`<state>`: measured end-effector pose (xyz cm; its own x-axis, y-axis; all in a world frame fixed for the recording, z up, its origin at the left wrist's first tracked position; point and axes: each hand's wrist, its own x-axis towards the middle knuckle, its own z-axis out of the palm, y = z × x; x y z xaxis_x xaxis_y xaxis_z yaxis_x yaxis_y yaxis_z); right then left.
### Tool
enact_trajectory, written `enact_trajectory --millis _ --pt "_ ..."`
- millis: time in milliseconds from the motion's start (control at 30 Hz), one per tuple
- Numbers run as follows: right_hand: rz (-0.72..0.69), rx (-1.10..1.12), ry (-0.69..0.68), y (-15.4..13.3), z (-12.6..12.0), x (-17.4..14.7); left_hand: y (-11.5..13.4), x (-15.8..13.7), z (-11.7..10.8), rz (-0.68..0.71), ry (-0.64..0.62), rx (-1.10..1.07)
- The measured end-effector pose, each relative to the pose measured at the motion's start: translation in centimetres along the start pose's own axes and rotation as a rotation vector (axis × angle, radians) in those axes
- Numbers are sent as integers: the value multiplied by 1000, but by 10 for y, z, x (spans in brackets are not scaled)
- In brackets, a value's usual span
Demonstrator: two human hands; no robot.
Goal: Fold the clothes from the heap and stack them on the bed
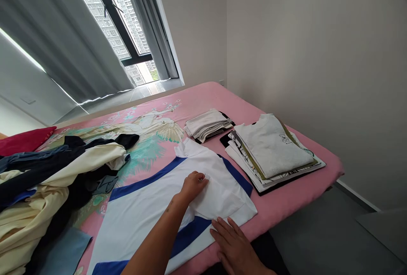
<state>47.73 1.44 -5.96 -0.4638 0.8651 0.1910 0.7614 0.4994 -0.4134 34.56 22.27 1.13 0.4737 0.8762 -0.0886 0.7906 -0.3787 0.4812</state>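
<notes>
A white shirt with blue bands (pixel 149 194) is spread over the pink bed, one end at the near edge. My left hand (pixel 193 187) reaches across its middle, fingers curled and pinching a bit of the white cloth. Near the bed's front edge, my right hand (pixel 233 243) lies flat with fingers stretched out, touching the shirt's border beside a blue band. Part of the shirt is hidden under my left forearm.
Right of the shirt sits a stack of folded shirts (pixel 275 148); behind it is a smaller folded pile (pixel 208 123). A loose heap of clothes (pixel 54 181) covers the left side of the pink bed (pixel 219 97). A wall (pixel 302 54) runs along the right.
</notes>
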Motion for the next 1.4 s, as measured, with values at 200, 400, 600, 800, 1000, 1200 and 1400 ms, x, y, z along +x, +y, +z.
enact_trajectory --millis 200,400,600,800,1000,1200,1400 --pt "6 12 -7 -2 -5 3 3 1 5 -3 64 21" --pt "178 19 393 6 -11 -6 -4 -7 9 -47 52 49" --pt "794 216 582 41 -38 -20 -7 -10 6 -58 1 77" --pt "986 469 260 59 -54 -22 -2 -12 11 -49 46 137" --pt "992 331 263 61 -53 -22 -3 -11 24 -42 98 204" --pt "1118 312 308 55 -52 -22 -1 -16 21 -33 186 182" --pt "822 288 583 29 -63 -12 6 -55 18 365 247 135"
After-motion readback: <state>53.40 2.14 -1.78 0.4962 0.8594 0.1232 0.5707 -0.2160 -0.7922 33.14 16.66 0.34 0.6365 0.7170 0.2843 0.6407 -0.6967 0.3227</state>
